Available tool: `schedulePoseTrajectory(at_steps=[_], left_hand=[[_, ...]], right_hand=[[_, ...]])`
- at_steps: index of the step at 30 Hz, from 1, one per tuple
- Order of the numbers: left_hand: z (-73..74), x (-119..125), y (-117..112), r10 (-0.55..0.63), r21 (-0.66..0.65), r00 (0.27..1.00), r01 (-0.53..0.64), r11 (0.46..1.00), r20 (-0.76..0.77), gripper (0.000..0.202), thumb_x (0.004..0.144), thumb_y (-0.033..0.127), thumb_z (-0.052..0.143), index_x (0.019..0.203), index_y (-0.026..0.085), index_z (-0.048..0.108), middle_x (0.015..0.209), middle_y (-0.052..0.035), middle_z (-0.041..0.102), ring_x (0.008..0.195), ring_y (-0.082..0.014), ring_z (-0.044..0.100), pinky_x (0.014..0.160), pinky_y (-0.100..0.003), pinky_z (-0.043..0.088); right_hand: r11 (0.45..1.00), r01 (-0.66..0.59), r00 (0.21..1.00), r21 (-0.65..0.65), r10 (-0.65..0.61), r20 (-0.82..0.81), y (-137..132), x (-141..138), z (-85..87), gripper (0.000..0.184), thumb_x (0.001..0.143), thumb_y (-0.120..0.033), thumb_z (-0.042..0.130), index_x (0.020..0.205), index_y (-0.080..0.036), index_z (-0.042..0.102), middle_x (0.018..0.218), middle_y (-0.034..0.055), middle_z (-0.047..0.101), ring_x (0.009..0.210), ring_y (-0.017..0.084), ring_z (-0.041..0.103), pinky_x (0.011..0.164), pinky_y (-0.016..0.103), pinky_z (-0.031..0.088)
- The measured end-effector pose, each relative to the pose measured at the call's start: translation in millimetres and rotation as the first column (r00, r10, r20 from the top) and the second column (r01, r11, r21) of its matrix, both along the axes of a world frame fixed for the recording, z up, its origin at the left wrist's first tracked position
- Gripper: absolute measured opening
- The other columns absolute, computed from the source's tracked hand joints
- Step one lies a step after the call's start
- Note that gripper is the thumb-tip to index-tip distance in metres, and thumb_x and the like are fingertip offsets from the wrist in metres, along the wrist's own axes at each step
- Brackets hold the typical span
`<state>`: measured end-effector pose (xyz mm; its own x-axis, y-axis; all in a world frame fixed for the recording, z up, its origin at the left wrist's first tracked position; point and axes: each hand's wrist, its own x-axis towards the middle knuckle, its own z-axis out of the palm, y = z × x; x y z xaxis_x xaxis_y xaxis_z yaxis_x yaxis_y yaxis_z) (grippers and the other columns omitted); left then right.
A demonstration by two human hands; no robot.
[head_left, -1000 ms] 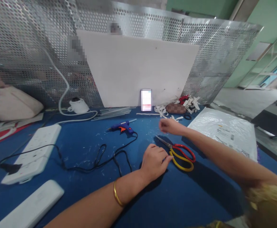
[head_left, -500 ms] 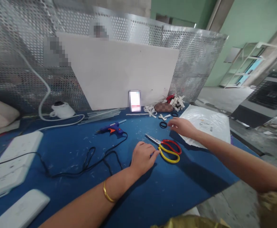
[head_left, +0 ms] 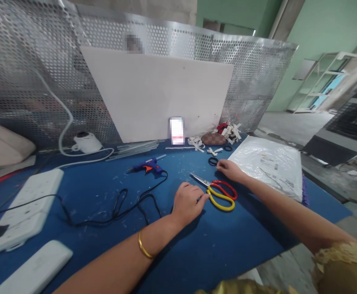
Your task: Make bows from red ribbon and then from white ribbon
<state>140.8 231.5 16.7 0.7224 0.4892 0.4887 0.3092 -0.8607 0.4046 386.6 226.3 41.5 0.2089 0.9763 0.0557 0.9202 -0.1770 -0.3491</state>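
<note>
One pick-up at issue, hold not confirmed

Right hand [head_left: 229, 169]: found at the right edge of the near black ring [head_left: 211, 164], a hair tie by its look, which lies flat on the blue tabletop [head_left: 227, 245]. The fingers are bent and bunched toward the ring's rim. Whether they touch or pinch it cannot be told at this angle.

Left hand [head_left: 189, 202]: laid palm down on the tabletop, fingers loosely curled, thumb apart from them, nothing visible in its grasp. The thumb tip is at the yellow handle of the scissors [head_left: 205, 182]; contact could not be established.

Surroundings: a white ribbon bow [head_left: 214, 152] lies just behind the near ring, and the far black ring [head_left: 228, 150] sits beyond, near the brown checked pouch [head_left: 213, 139]. The hot-glue gun [head_left: 147, 166] lies unheld to the left, the plastic-wrapped parcel [head_left: 268, 167] to the right.

Assessment: the step in hand is judged to be taking up the near ring, at an early stage, with neither glue gun nor scissors in use. The next move, in this judgement, calls for thumb and forefinger to meet across the rim and lift straight, leaving the bow undisturbed
</note>
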Motion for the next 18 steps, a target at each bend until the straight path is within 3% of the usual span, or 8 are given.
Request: schedulePoseTrajectory(at_steps=[2,4,6,7,8,10,13,18], left_hand=[[0.2,-0.6,0.2,0.0,0.016,1.0,0.0,1.0,0.0,0.036,0.09,0.035,0.044,0.063,0.018,0.06,0.07,-0.0017,0.066,0.067,-0.0121,0.056,0.077,-0.032,0.036],[0.3,-0.8,0.7,-0.002,0.026,1.0,0.002,1.0,-0.004,0.035,0.09,0.034,0.044,0.063,0.018,0.06,0.071,-0.0013,0.067,0.066,-0.012,0.056,0.076,-0.032,0.036],[0.5,-0.4,1.2,0.0,0.029,1.0,0.0,1.0,-0.006,0.035,0.09,0.034,0.044,0.064,0.018,0.06,0.071,-0.0009,0.067,0.067,-0.012,0.056,0.076,-0.032,0.036],[0.6,-0.1,1.3,0.002,0.031,1.0,-0.002,1.0,-0.005,0.035,0.09,0.034,0.044,0.064,0.018,0.061,0.071,-0.0009,0.067,0.067,-0.0121,0.056,0.077,-0.032,0.036],[0.9,0.2,1.2,0.004,0.034,1.0,-0.004,0.999,-0.004,0.035,0.09,0.034,0.044,0.065,0.018,0.061,0.071,-0.0009,0.067,0.068,-0.0122,0.057,0.077,-0.032,0.037],[1.6,0.7,0.7,0.005,0.041,1.0,-0.005,0.999,-0.003,0.034,0.09,0.034,0.044,0.066,0.018,0.062,0.073,-0.0012,0.068,0.069,-0.0125,0.058,0.078,-0.032,0.037],[3.6,0.6,-1.5,-0.003,0.038,1.0,0.004,0.999,-0.013,0.033,0.09,0.034,0.045,0.067,0.018,0.063,0.074,-0.001,0.068,0.071,-0.0127,0.059,0.079,-0.032,0.037],[15.4,4.3,-7.8,0.022,0.005,1.0,-0.022,1.0,0.022,0.022,0.088,0.032,0.049,0.08,0.022,0.067,0.088,-0.0002,0.07,0.086,-0.0149,0.061,0.084,-0.032,0.038]], right_hand=[[0.992,-0.111,0.959,0.054,0.121,-0.256,-29.5,0.3,15.9,0.023,0.089,-0.032,0.041,0.081,-0.016,0.054,0.069,-0.0001,0.056,0.064,0.012,0.05,0.06,0.021,0.038],[0.958,-0.285,0.784,-0.031,0.215,-0.582,-71.7,4.1,32.7,0.029,0.087,-0.042,0.046,0.078,-0.015,0.054,0.063,-0.0015,0.053,0.056,0.01,0.049,0.055,0.02,0.039],[0.788,-0.535,0.616,-0.304,0.117,-0.779,-118.5,9.6,45.6,0.04,0.085,-0.05,0.049,0.076,-0.012,0.057,0.063,0.0023,0.057,0.05,0.011,0.052,0.047,0.021,0.04],[0.667,-0.625,0.581,-0.407,0.049,-0.813,-140.1,12.0,49.6,0.046,0.083,-0.055,0.049,0.08,-0.01,0.061,0.068,0.0061,0.061,0.05,0.013,0.056,0.046,0.022,0.042],[0.608,-0.649,0.588,-0.458,0.02,-0.808,-158.7,13.9,51.9,0.05,0.079,-0.056,0.054,0.091,-0.009,0.063,0.075,0.0087,0.065,0.054,0.016,0.06,0.048,0.024,0.045],[0.742,-0.491,0.742,-0.456,0.083,-0.665,-183.9,15.9,51.6,0.05,0.08,-0.052,0.057,0.11,-0.013,0.06,0.093,0.0106,0.067,0.072,0.02,0.065,0.062,0.027,0.05],[0.966,-0.144,0.958,-0.213,0.082,-0.275,-191.3,17.9,38.9,0.039,0.088,-0.046,0.046,0.113,-0.019,0.061,0.113,0.0094,0.062,0.101,0.024,0.059,0.084,0.032,0.048],[0.991,0.058,0.958,0.119,-0.089,0.272,-172.5,29.7,-4.2,0.038,0.092,-0.022,0.032,0.119,-0.01,0.055,0.121,0.0156,0.056,0.109,0.026,0.054,0.095,0.039,0.041]])
